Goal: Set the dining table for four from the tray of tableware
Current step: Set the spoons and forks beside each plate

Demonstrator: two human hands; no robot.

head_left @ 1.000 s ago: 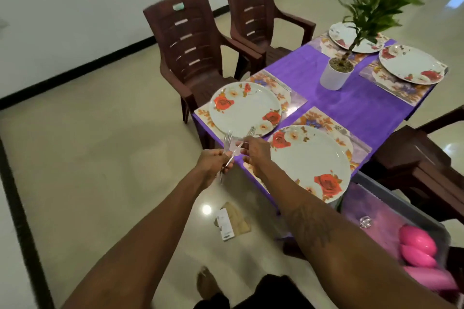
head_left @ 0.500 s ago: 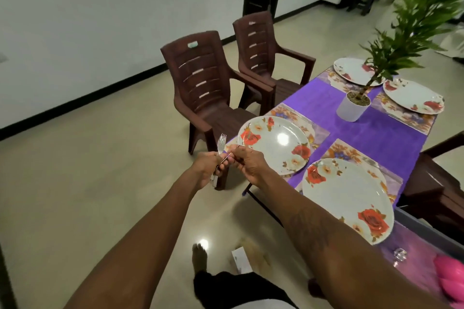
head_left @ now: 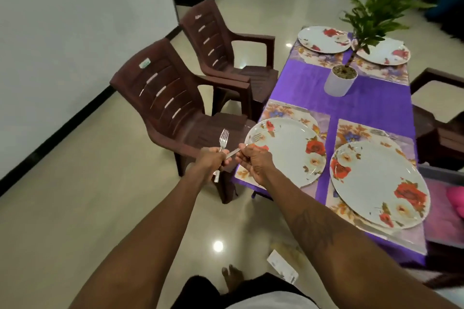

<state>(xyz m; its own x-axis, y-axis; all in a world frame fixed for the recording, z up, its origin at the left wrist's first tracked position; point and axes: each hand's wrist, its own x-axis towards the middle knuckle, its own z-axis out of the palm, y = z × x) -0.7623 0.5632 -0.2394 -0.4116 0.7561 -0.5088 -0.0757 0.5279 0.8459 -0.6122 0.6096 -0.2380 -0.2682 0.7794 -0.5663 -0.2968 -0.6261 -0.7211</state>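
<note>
Now the left hand [head_left: 213,159] holds a fork [head_left: 222,148] upright, and the right hand [head_left: 253,159] pinches another fork [head_left: 247,144] beside the near plate [head_left: 288,152].

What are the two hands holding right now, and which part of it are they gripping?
Each holds a fork by its handle: left hand with an upright fork, right hand with a second fork.

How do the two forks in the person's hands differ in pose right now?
The left hand holds its fork upright, tines up, in front of the brown chair. The right hand holds its fork slanted, tines over the nearest plate. Both are plain silver metal, gripped by their handles.
</note>
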